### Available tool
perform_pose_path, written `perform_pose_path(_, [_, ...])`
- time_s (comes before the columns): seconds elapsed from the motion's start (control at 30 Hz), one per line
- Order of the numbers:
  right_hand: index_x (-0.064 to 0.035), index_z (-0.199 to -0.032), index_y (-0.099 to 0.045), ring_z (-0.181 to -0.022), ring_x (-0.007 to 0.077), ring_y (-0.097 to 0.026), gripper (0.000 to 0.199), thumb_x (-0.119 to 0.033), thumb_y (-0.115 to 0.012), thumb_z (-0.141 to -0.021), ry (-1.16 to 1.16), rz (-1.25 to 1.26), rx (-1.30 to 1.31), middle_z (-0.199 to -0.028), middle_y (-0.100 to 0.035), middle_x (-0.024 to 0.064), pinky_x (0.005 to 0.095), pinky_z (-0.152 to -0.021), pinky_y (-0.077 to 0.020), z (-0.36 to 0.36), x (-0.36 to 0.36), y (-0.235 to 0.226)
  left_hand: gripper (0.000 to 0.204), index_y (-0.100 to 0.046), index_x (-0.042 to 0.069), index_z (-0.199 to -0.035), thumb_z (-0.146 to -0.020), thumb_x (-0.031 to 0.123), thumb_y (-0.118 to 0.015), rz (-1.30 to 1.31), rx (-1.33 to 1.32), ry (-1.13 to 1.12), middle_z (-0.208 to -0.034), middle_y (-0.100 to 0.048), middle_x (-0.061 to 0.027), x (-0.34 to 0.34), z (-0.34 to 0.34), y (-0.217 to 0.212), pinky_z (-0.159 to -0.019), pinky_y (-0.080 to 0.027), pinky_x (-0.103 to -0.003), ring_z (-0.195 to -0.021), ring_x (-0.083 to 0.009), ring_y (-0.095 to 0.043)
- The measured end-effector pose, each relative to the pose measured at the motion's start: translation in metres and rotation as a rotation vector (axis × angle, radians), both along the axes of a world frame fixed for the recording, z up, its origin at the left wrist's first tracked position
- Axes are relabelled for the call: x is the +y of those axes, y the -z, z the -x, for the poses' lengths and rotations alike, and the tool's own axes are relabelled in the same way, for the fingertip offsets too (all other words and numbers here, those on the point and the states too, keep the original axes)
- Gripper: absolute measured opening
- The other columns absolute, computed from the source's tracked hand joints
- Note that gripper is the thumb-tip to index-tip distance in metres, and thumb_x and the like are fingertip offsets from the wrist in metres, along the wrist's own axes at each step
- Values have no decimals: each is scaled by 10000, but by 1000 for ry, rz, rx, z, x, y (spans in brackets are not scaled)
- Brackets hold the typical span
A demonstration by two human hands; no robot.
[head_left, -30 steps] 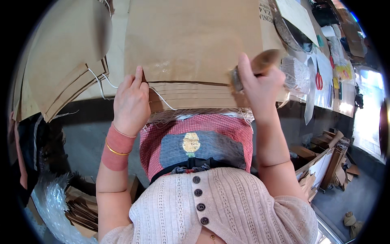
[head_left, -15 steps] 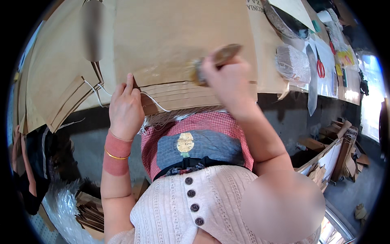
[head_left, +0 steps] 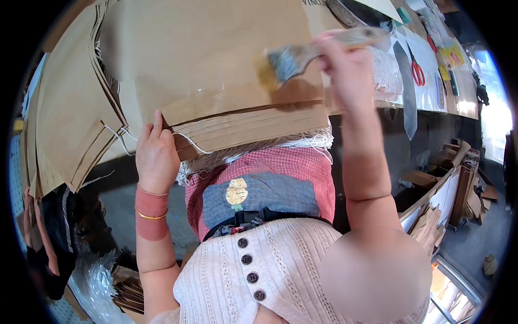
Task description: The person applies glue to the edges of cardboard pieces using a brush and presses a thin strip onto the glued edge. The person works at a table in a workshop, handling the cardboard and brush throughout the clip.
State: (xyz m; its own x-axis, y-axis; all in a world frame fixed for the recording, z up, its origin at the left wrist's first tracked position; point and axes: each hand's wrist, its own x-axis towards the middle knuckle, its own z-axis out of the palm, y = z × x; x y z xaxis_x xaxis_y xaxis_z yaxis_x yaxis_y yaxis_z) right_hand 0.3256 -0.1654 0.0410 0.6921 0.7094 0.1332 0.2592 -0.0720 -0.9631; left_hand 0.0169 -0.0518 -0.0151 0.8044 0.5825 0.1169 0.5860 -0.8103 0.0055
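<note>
My right hand (head_left: 345,67) grips the handle of a wide flat paintbrush (head_left: 291,63), its yellowish bristles pointing left over the brown paper sheets (head_left: 205,48). A shiny wet streak shows on the paper to the left of the brush, and a darker patch lies below it. Along the near side the sheets overlap in a row of stepped edges (head_left: 253,124). My left hand (head_left: 156,156) rests at the left end of these edges, index finger stretched out on the paper. A white cord (head_left: 191,143) loops out beside it.
White strings (head_left: 232,157) hang under the near paper edge. To the right lie a plastic-wrapped block (head_left: 387,75), a long blade (head_left: 406,92) and red-handled scissors (head_left: 417,73); a dark pan (head_left: 345,13) stands behind. Another person's arm (head_left: 46,232) shows at far left. Cardboard scraps (head_left: 426,227) stand lower right.
My right hand has swung right and away from me with the paintbrush, whose bristles now show more fully. My left hand keeps its place on the paper while the whole view shifts slightly.
</note>
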Motion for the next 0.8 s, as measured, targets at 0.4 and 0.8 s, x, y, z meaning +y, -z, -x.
perform_pose_path(0.4, [-140, -1129, -642, -836, 297, -589, 323, -41, -608, -824, 105, 514, -1179, -1008, -614, 100, 348, -747, -479, -168, -127, 43, 143, -534, -32, -748, -846, 70, -559, 409, -382, 99, -1145, -581, -197, -14, 24, -18, -862, -431, -378, -1028, -345, -546])
perform_pose_path(0.8, [-28, -1100, -610, -916, 261, -575, 234, -91, -570, -879, -1047, -77, -189, -979, -611, 128, 333, -757, -474, 96, -64, 61, 238, -639, -8, -728, -840, 196, -590, 717, -684, 209, -594, -554, -92, -48, 34, -133, -463, -361, -302, -486, -210, -499])
